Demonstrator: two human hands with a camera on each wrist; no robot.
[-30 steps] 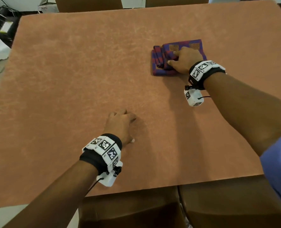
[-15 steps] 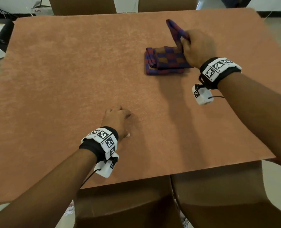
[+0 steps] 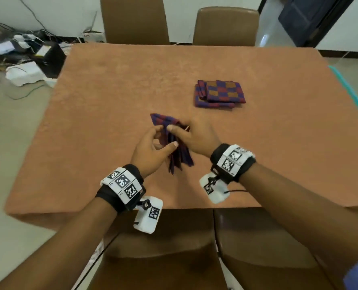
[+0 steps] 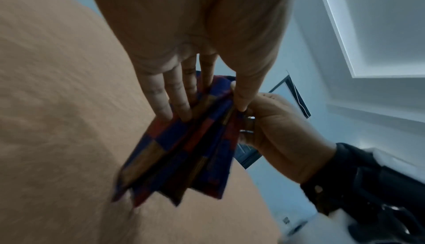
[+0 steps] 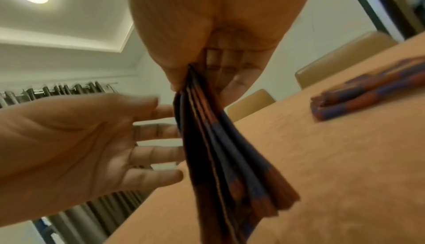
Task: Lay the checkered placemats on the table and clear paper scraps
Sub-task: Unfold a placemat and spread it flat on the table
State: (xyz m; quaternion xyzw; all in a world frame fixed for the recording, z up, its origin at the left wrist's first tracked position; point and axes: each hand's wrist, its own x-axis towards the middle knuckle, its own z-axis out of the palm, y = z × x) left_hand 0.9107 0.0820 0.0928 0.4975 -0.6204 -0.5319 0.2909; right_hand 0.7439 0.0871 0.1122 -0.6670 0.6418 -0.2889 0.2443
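Observation:
A folded red, blue and orange checkered placemat [image 3: 179, 155] hangs above the near middle of the table [image 3: 111, 101]. My right hand [image 3: 175, 130] pinches its upper edge between thumb and fingers, and the folds fan out below [image 5: 230, 157]. My left hand [image 3: 163, 137] is beside it with straight fingers [image 4: 177, 106] lying against one face. In the right wrist view its thumb stands a little apart from the cloth. The remaining stack of folded placemats [image 3: 220, 94] lies further back on the right. No paper scraps are in view.
Two brown chairs [image 3: 134, 19] stand at the far edge and two more [image 3: 163, 248] at the near edge. Cables, boxes and white foam [image 3: 25, 74] clutter the floor on the left. A dark door [image 3: 307, 17] is at the back right.
My right hand lifted one placemat off the stack and brought it toward the near middle. My left hand left the tabletop and came up against the mat.

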